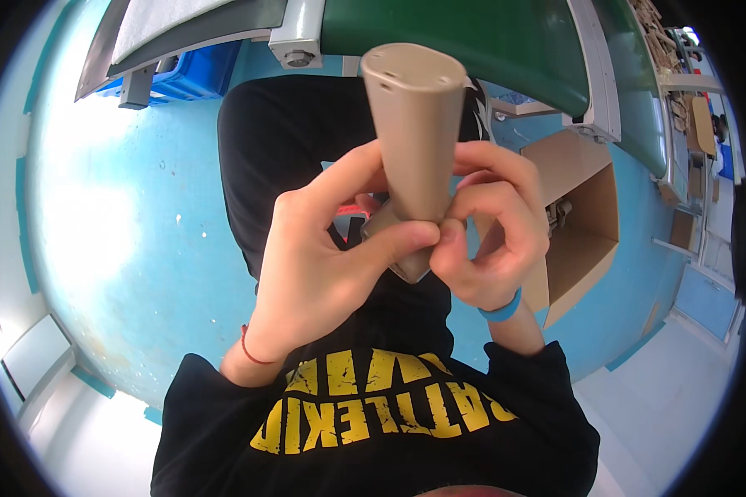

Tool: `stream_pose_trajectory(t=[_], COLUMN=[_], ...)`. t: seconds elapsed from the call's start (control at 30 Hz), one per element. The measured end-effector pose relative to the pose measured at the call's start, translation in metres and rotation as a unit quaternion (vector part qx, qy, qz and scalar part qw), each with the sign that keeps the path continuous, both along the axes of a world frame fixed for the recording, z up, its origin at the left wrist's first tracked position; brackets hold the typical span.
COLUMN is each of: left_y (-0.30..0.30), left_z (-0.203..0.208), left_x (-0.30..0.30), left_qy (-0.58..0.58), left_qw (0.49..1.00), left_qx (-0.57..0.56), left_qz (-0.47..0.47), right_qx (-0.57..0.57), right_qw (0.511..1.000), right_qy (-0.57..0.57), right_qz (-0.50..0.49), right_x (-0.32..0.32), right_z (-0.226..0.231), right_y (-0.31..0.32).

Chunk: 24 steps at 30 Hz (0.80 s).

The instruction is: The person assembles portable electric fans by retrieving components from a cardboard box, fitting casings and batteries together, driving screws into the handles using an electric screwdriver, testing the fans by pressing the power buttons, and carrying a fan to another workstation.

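Note:
A tan, tapered plastic housing (pixel 414 141) stands in the middle of the view, its flat oval end with small holes tipped up and away from me. Around its lower left side wraps my left hand (pixel 327 236), the thumb laid across the near face. My right hand (pixel 497 228) has its fingers curled on the right side. Both thumb tips almost meet at the lower part of the housing, where it widens into an angled end. Whether a small part is pinched between them, I cannot tell. Something red shows partly behind the left hand.
Beyond the housing runs a green conveyor belt (pixel 456 41) with a metal frame (pixel 298 33). An open cardboard box (pixel 588 240) with parts in it stands on the blue floor (pixel 141 248) to my right. A blue crate (pixel 199 74) sits under the bench at far left.

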<state>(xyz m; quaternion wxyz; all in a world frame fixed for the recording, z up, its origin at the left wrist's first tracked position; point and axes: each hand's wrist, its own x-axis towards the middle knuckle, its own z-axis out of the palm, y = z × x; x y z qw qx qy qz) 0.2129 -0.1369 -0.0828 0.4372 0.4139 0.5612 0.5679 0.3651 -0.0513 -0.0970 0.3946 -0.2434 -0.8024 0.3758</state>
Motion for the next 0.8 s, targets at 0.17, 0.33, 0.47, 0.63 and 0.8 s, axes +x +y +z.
stream_pose_trajectory(t=[0.17,0.33,0.47,0.63,0.8], left_y=[-0.009,-0.005,-0.007,-0.009,-0.007], left_z=[-0.003,-0.002,0.007,0.006,0.003], left_x=[-0.013,-0.007,-0.009,-0.007,-0.002], left_qy=[-0.02,0.021,0.026,0.074,0.064], left_qw=[1.0,0.999,1.0,0.997,0.996], left_qx=[-0.01,0.022,-0.003,0.003,0.005], left_qz=[0.011,0.03,0.017,0.034,0.064], right_qx=[0.091,0.133,0.132,0.087,0.065], right_qw=[0.995,0.987,0.987,0.992,0.993], right_qy=[-0.038,-0.084,-0.078,-0.08,-0.077], right_qz=[0.002,0.022,0.039,0.039,0.063], right_x=[-0.007,-0.004,-0.007,-0.009,-0.012], right_z=[0.006,0.015,0.015,0.008,0.006], right_y=[0.004,0.005,0.003,-0.003,0.001])
